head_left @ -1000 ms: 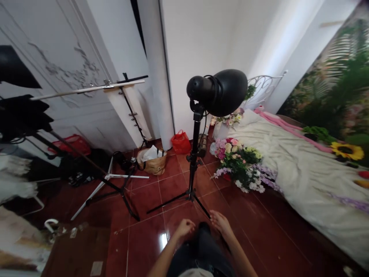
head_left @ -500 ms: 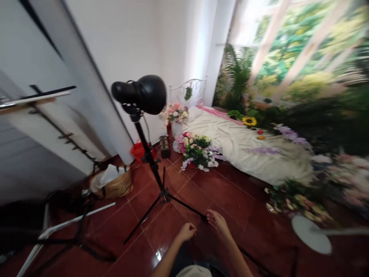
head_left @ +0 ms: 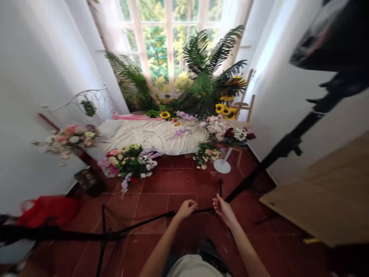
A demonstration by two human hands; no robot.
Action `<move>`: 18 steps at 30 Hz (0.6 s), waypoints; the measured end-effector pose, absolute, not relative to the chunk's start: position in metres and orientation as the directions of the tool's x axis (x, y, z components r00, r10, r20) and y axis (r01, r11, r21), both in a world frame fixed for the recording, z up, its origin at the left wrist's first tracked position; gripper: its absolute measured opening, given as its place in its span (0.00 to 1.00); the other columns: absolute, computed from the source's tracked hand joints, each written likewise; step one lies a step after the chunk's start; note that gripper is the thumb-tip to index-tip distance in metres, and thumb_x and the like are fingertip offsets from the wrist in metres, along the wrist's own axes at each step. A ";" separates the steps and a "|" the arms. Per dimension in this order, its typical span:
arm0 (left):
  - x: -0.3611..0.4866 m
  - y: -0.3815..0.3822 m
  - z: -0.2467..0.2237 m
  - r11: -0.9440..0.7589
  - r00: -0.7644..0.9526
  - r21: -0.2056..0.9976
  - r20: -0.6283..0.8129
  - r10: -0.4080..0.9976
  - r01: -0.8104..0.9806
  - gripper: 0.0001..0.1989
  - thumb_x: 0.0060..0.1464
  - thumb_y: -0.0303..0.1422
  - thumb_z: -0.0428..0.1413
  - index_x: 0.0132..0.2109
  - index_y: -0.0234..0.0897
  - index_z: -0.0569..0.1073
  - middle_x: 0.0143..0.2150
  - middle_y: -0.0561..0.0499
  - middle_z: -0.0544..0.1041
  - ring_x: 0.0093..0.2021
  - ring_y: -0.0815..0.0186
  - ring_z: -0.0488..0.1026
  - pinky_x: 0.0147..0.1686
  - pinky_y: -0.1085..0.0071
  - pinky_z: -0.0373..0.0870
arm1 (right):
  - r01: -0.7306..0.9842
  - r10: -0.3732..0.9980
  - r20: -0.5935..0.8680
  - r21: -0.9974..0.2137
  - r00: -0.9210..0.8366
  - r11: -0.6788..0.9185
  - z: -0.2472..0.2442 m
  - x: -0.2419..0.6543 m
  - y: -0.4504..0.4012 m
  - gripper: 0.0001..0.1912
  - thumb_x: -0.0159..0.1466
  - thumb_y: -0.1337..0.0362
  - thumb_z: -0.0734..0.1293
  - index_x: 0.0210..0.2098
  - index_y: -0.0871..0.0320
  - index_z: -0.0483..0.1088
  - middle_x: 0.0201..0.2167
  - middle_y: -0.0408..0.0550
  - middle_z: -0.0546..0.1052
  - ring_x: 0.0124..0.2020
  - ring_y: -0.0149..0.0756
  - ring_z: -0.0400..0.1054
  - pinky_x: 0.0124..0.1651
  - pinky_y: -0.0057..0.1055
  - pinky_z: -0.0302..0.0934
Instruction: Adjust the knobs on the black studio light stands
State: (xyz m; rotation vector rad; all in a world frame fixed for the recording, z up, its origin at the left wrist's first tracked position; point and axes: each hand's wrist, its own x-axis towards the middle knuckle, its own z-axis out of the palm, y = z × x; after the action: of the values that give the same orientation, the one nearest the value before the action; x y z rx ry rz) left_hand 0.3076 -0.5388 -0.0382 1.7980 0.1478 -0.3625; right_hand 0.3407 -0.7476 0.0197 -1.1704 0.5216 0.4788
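Note:
My left hand (head_left: 186,209) hangs in the air at the lower middle, its fingers loosely bent with a gap by the thumb, and I see nothing in it. To its right, my right hand (head_left: 224,209) is raised with the fingers slightly curled and apart, also bare. The two hands do not touch. Behind them, lower down, pass the thin legs of black light stands (head_left: 147,223); contact with them is not visible.
A bed (head_left: 155,136) with cream cloth stands by the window backdrop, with a flower arrangement (head_left: 129,161) before it. A black studio lamp (head_left: 325,42) leans in at the right, above a brown board (head_left: 323,188). A red bag (head_left: 49,209) lies at left.
My view has swung to the right, bringing the bed to the middle and another lamp in at right. My right hand's fingers are more curled than before.

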 end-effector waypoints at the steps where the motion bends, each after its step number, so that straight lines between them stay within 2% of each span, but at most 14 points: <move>1: 0.324 -0.561 -0.026 -0.229 0.950 0.944 -0.273 -0.148 0.236 0.17 0.50 0.40 0.51 0.40 0.31 0.73 0.35 0.46 0.77 0.34 0.65 0.73 0.38 0.68 0.69 | -0.579 0.051 -0.615 -0.708 0.787 0.405 0.024 0.348 -0.778 0.14 0.57 0.55 0.68 0.30 0.61 0.71 0.20 0.42 0.72 0.17 0.22 0.64 0.20 0.18 0.56; 3: 0.355 -0.606 0.000 -0.169 0.956 0.978 -0.160 -0.246 0.120 0.17 0.51 0.40 0.51 0.41 0.31 0.73 0.36 0.45 0.77 0.36 0.65 0.73 0.38 0.68 0.69 | -0.515 0.054 -0.601 -0.632 0.798 0.579 0.033 0.359 -0.830 0.10 0.58 0.58 0.67 0.29 0.59 0.69 0.19 0.40 0.71 0.17 0.22 0.63 0.20 0.19 0.57; 5: 0.382 -0.649 0.026 -0.110 0.949 0.994 -0.036 -0.314 0.002 0.17 0.52 0.41 0.52 0.41 0.32 0.73 0.38 0.45 0.77 0.38 0.65 0.73 0.40 0.68 0.69 | -0.456 0.139 -0.540 -0.514 0.830 0.727 0.039 0.367 -0.871 0.06 0.59 0.62 0.66 0.29 0.57 0.67 0.19 0.39 0.69 0.18 0.23 0.62 0.20 0.19 0.57; 7: 0.406 -0.690 0.049 -0.033 0.940 0.994 0.085 -0.329 -0.101 0.16 0.52 0.41 0.53 0.42 0.33 0.73 0.40 0.44 0.76 0.40 0.65 0.73 0.44 0.67 0.68 | -0.426 0.243 -0.442 -0.381 0.864 0.821 0.045 0.373 -0.900 0.02 0.60 0.66 0.64 0.30 0.56 0.66 0.20 0.38 0.67 0.19 0.23 0.61 0.20 0.18 0.57; 9: 0.427 -0.728 0.068 0.042 0.940 0.981 0.195 -0.279 -0.190 0.17 0.52 0.40 0.55 0.45 0.33 0.71 0.44 0.42 0.75 0.44 0.64 0.72 0.47 0.66 0.67 | -0.423 0.310 -0.362 -0.292 0.879 0.858 0.049 0.378 -0.917 0.02 0.61 0.67 0.62 0.33 0.55 0.66 0.22 0.38 0.67 0.21 0.23 0.61 0.20 0.18 0.58; 13: 0.464 -0.797 0.094 0.112 0.932 0.947 0.316 -0.176 -0.300 0.24 0.48 0.38 0.59 0.51 0.35 0.67 0.49 0.42 0.73 0.49 0.63 0.70 0.51 0.64 0.65 | -0.415 0.345 -0.273 -0.263 0.898 0.871 0.055 0.392 -0.932 0.04 0.62 0.63 0.62 0.36 0.55 0.67 0.25 0.40 0.67 0.23 0.23 0.61 0.20 0.16 0.57; 15: 0.479 -0.824 0.102 0.124 0.927 0.942 0.331 -0.175 -0.313 0.22 0.47 0.38 0.60 0.48 0.35 0.69 0.45 0.44 0.75 0.45 0.64 0.72 0.48 0.65 0.67 | -0.408 0.353 -0.230 -0.265 0.907 0.874 0.057 0.401 -0.938 0.05 0.63 0.61 0.62 0.36 0.55 0.67 0.24 0.39 0.67 0.23 0.23 0.61 0.21 0.15 0.57; 18: 0.497 -0.852 0.107 0.163 0.951 0.952 0.281 -0.128 -0.259 0.16 0.45 0.41 0.61 0.36 0.33 0.72 0.31 0.48 0.75 0.33 0.68 0.72 0.38 0.70 0.69 | -0.430 0.382 -0.212 -0.275 0.899 0.860 0.057 0.414 -0.948 0.05 0.64 0.63 0.61 0.35 0.56 0.67 0.23 0.39 0.67 0.23 0.22 0.60 0.21 0.14 0.58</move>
State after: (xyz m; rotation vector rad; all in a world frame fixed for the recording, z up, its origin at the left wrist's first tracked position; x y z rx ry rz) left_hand 0.4967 -0.8524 0.1066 1.4117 -0.3277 0.0963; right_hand 0.4142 -0.9479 0.0568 -0.3235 0.1529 0.4278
